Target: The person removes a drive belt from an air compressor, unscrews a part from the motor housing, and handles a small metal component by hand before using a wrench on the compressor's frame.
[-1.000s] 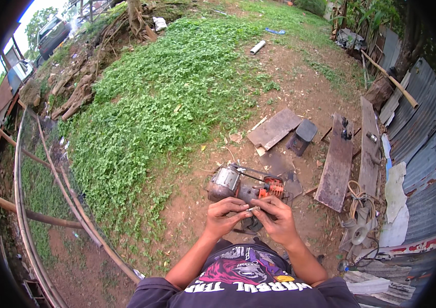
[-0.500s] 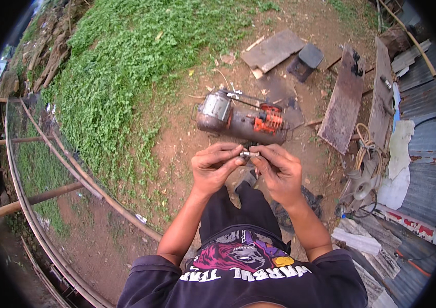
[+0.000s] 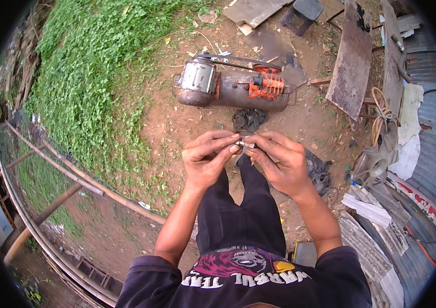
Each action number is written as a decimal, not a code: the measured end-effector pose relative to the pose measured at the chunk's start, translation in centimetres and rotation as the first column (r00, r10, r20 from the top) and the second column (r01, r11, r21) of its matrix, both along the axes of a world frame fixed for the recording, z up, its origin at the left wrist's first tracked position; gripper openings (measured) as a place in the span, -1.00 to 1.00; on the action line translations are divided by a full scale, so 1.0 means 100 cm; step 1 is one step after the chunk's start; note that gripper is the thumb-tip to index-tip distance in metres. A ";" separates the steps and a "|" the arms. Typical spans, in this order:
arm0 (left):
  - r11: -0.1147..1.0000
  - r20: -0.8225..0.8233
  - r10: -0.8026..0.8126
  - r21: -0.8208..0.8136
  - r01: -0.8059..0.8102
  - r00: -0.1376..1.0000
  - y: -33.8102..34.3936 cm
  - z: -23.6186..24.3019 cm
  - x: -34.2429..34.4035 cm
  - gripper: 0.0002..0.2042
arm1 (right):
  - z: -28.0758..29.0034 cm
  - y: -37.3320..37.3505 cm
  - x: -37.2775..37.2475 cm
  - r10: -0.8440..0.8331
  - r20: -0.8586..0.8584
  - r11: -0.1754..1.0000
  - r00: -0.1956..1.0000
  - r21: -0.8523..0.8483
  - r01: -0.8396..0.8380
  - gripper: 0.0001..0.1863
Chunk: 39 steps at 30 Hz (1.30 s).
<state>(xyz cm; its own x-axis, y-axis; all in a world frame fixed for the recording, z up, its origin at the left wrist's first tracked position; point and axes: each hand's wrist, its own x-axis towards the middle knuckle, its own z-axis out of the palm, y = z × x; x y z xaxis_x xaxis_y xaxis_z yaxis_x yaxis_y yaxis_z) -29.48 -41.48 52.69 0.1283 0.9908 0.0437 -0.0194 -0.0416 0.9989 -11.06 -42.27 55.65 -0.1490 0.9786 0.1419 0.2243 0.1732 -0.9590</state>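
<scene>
Evidently a two-handed pinch. Left hand and right hand nearly meet, thumbs and forefingers closed on a small metal fitting, held in the air in front of the thighs. Its long axis runs roughly 9 to 3 o'clock, dipping slightly toward 3. Fingertips cover both ends; cannot tell which is the front.

Just beyond the fingers, at 12 o'clock, a crumpled dark cloth lies on the soil, between the hands and an air compressor. Compressor lies lengthwise, also about 9 to 3: grey motor at its 9 o'clock end, orange finned pump toward 3, black belt spanning both. Tank a rust-brown cylinder.

At 1 o'clock, farther off, a dark stool. Between 1 and 2, a long, stained wooden board. Toward 2 to 3, a coiled tan hose; beyond it, ribbed, rust-patched corrugated sheets. Near 4, a black, tangled bundle, partly behind the right forearm. At 10, dense leafy green plants. Around 8 to 9, round, smooth poles crossing beside fine netting.
</scene>
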 end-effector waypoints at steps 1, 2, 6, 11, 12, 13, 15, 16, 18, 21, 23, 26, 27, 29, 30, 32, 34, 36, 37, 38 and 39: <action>1.000 0.000 -0.010 0.001 0.010 1.000 0.004 -0.016 -0.001 -0.80 | -0.017 0.001 -0.002 -0.022 -0.039 0.999 0.999 -0.049 0.020 -0.76; 1.000 -0.001 -0.019 0.002 0.019 1.000 0.007 -0.033 -0.002 -0.79 | -0.034 0.001 -0.004 -0.045 -0.077 0.994 0.996 -0.098 0.037 -0.77; 0.999 -0.009 -0.047 -0.024 0.047 0.999 0.023 -0.106 -0.006 -0.80 | -0.109 0.009 -0.017 -0.163 -0.202 0.961 0.966 -0.254 0.109 -0.80; 0.995 -0.015 -0.063 -0.080 0.062 0.998 0.036 -0.212 -0.021 -0.81 | -0.233 0.023 -0.030 -0.135 -0.035 0.991 0.990 -0.024 0.135 -0.87; 0.994 -0.021 -0.077 -0.077 0.075 0.997 0.037 -0.232 -0.023 -0.82 | -0.256 0.025 -0.033 -0.133 0.006 0.991 0.991 0.029 0.132 -0.88; 0.994 -0.031 -0.089 -0.070 0.086 0.996 0.038 -0.251 -0.026 -0.82 | -0.277 0.026 -0.037 -0.130 0.043 0.988 0.991 0.086 0.126 -0.88; 0.993 -0.045 -0.100 -0.075 0.097 0.994 0.036 -0.290 -0.032 -0.83 | -0.319 0.028 -0.045 -0.125 0.085 0.982 0.989 0.151 0.111 -0.85; 0.993 -0.050 -0.095 -0.080 0.091 0.994 0.034 -0.308 -0.033 -0.84 | -0.339 0.031 -0.046 -0.104 0.122 0.982 0.987 0.170 0.082 -0.84; 0.991 -0.043 -0.076 -0.111 0.071 0.996 0.030 -0.341 -0.039 -0.85 | -0.379 0.036 -0.048 -0.066 0.198 0.979 0.978 0.204 0.025 -0.83; 0.989 -0.049 -0.076 -0.129 0.069 0.996 0.030 -0.385 -0.048 -0.85 | -0.433 0.041 -0.055 -0.023 0.159 0.977 0.987 0.211 -0.011 -0.83; 0.935 0.132 -0.039 -0.345 0.083 0.991 0.029 -0.414 -0.055 -0.84 | -0.462 0.049 -0.058 0.033 0.135 0.970 0.990 0.233 -0.064 -0.84; 0.871 0.151 -0.088 -0.468 0.149 0.985 0.031 -0.454 -0.067 -0.79 | -0.510 0.055 -0.062 0.130 0.069 0.950 0.989 0.276 -0.144 -0.87; 0.866 0.148 -0.094 -0.476 0.154 0.985 0.033 -0.464 -0.069 -0.78 | -0.521 0.056 -0.062 0.165 0.050 0.940 0.985 0.294 -0.173 -0.87; 0.866 0.124 -0.119 -0.472 0.165 0.985 0.036 -0.484 -0.075 -0.77 | -0.541 0.056 -0.061 0.218 0.014 0.932 0.976 0.295 -0.212 -0.85; 0.887 0.087 -0.129 -0.436 0.154 0.988 0.036 -0.494 -0.077 -0.77 | -0.550 0.056 -0.062 0.236 -0.003 0.933 0.972 0.280 -0.226 -0.83; 0.928 0.009 -0.136 -0.350 0.130 0.991 0.038 -0.507 -0.080 -0.78 | -0.565 0.057 -0.061 0.260 -0.032 0.928 0.965 0.284 -0.241 -0.80; 0.952 -0.057 -0.210 -0.239 0.190 0.976 0.039 -0.517 -0.086 -0.80 | -0.576 0.054 -0.062 0.271 -0.055 0.920 0.961 0.307 -0.242 -0.80; 0.964 -0.153 -0.259 -0.093 0.247 0.954 0.041 -0.527 -0.092 -0.80 | -0.587 0.062 -0.063 0.271 0.000 0.909 0.963 0.330 -0.256 -0.83; 0.961 -0.178 -0.257 -0.151 0.232 0.950 0.044 -0.523 -0.090 -0.80 | -0.588 0.065 -0.062 0.266 0.030 0.907 0.964 0.330 -0.261 -0.83; 0.970 -0.168 -0.221 -0.138 0.199 0.961 0.044 -0.525 -0.090 -0.81 | -0.588 0.064 -0.064 0.279 -0.050 0.946 0.959 0.188 -0.265 -0.82; 0.978 -0.157 -0.183 -0.126 0.164 0.971 0.044 -0.529 -0.090 -0.81 | -0.586 0.063 -0.069 0.280 -0.132 0.960 0.951 0.042 -0.277 -0.80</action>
